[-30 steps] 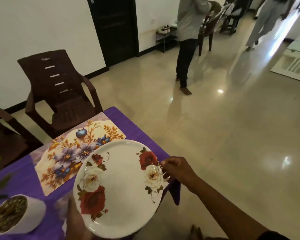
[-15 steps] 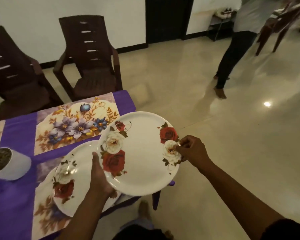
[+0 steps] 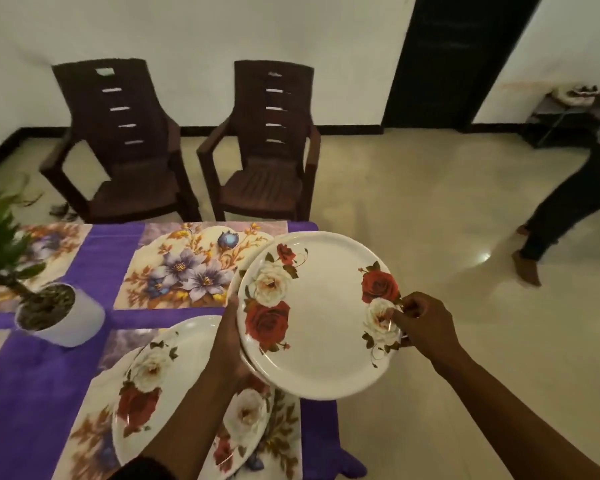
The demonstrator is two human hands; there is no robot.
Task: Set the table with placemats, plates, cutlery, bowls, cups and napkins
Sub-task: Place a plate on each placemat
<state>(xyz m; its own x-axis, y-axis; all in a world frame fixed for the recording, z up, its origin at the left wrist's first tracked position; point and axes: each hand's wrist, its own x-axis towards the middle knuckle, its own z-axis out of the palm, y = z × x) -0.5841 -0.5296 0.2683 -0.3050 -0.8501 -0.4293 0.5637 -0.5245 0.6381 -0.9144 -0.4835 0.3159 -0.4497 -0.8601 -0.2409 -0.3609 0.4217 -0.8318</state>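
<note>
Over purple-clothed table (image 3: 42,386) by two brown chairs (image 3: 264,143), both hands (image 3: 229,344) (image 3: 426,323) gripping rose-patterned plate (image 3: 321,317).

Left hand (image 3: 227,344) fingers hidden under held plates (image 3: 317,315); stack count unclear. Lower plate (image 3: 149,386) partly covered by forearm. Bystander (image 3: 568,209) cut off.

This looks like a dining space in a home. A table under a purple cloth (image 3: 52,382) carries flower-printed placemats (image 3: 187,268), white rose-patterned dinner plates (image 3: 312,317) and a small white pot with a green plant (image 3: 61,318). Two dark brown moulded plastic armchairs (image 3: 264,147) stand against a plain white wall, beside a dark door (image 3: 454,57). The glossy cream tiled floor (image 3: 413,209) holds a barefoot person (only legs visible) (image 3: 565,209) and perhaps a low shoe rack (image 3: 568,116), too blurred to confirm.
</note>
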